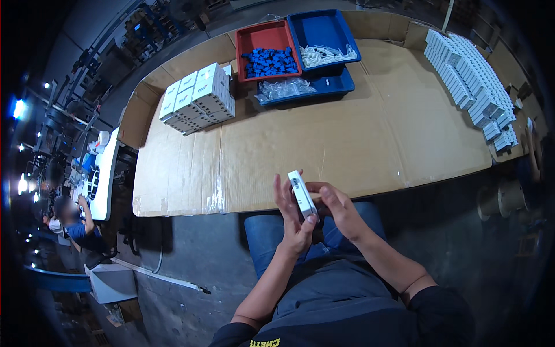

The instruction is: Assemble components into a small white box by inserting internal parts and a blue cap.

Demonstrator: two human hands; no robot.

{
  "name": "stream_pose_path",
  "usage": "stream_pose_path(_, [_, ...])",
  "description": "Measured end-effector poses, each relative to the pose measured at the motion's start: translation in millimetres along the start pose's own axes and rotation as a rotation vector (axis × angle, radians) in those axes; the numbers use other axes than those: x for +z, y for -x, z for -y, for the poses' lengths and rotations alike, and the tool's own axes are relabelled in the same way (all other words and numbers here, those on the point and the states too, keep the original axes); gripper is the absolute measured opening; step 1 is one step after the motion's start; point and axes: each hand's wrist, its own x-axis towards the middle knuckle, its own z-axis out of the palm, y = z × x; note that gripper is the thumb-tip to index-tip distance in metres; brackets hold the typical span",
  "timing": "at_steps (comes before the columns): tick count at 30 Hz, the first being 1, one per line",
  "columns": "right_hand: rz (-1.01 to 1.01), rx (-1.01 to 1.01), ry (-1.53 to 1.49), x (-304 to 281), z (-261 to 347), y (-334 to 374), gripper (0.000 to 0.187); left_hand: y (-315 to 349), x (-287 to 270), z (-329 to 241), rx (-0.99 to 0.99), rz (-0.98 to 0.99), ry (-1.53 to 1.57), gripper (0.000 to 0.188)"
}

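A small, narrow white box with dark print on its face is held tilted over my lap, just off the table's near edge. My left hand grips it, thumb at the lower end and fingers up along the left side. From the right, my right hand has its bent fingers against the box's side, the thumb close to them; its fingertips are partly hidden. Farther off on the cardboard-covered table stands a block of stacked white boxes.
At the far side are a red tray of blue parts, a blue tray of white pieces and a lower blue tray with clear plastic pieces. Rows of white units line the right edge. Another person sits at a white table, left.
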Motion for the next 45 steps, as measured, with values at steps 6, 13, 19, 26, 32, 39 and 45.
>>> stream_pose_path(6, [0.047, 0.099, -0.079, 4.1, -1.6, -0.3, 0.053, -1.8, -5.1, 3.3, -0.002, 0.082, -0.054, 0.110])
stream_pose_path(13, [-0.034, -0.019, -0.182, 31.2, -16.7, -0.7, 0.062, -8.7, -11.4, 22.9, 0.110, -0.090, -0.224, 0.112])
stream_pose_path(19, [0.003, -0.077, -0.014, 37.5, -16.3, 3.3, 0.061, -9.0, -11.7, 22.8, 0.144, -0.192, -0.388, 0.117])
stream_pose_path(26, [-0.016, -0.351, 0.319, 31.3, -27.7, 1.8, 0.055, -10.7, -7.8, 26.4, 0.202, -0.200, -0.387, 0.111])
stream_pose_path(32, [-0.025, -0.336, 0.342, 31.4, -25.8, 2.7, 0.053, -11.0, -4.8, 28.2, 0.189, -0.202, -0.360, 0.111])
stream_pose_path(39, [-0.025, -0.360, 0.380, 27.0, -25.3, 5.6, 0.053, -5.4, -3.8, 34.7, 0.194, -0.219, -0.324, 0.109])
stream_pose_path(45, [0.027, -0.189, 0.277, 16.3, -16.0, -11.5, 0.059, -12.6, -17.1, 35.5, 0.132, -0.057, -0.351, 0.117])
